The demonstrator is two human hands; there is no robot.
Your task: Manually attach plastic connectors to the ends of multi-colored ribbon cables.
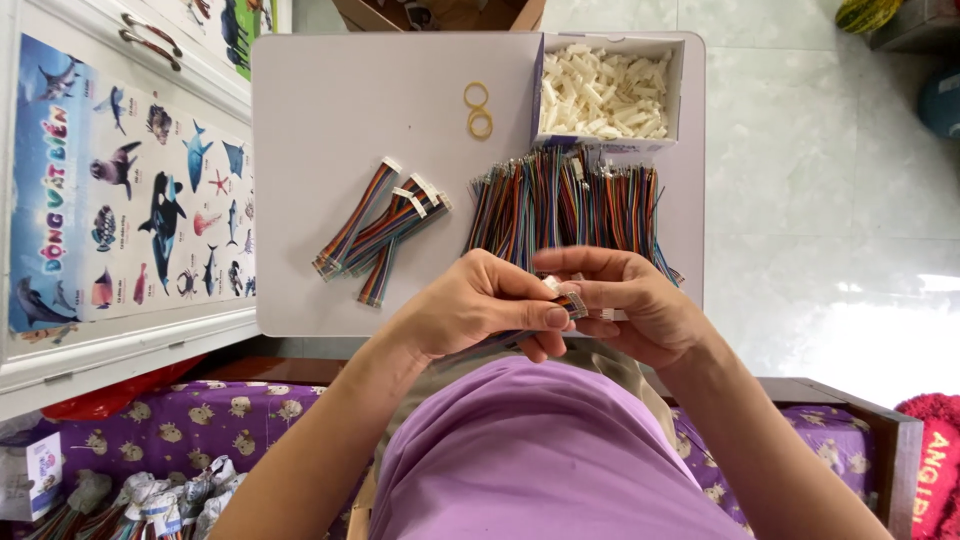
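Left hand (478, 305) pinches wire strip (570, 300) over near edge of table (330, 120). Right hand (640, 305) grips strip's white plug end too. Big wire pile (570, 200) lies just past hands. Box (610, 95) of white plugs at far right corner. Finished bundles (385, 225) mid table. Rubber bands (478, 108) beside box.

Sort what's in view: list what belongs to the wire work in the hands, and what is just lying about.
Belongs to the work:
left hand and right hand, pinching a ribbon wire with white connector
loose wire pile
finished wire bundles
box of white connectors
rubber bands

Lying about:
sea animal poster
purple patterned cloth
red plastic bag
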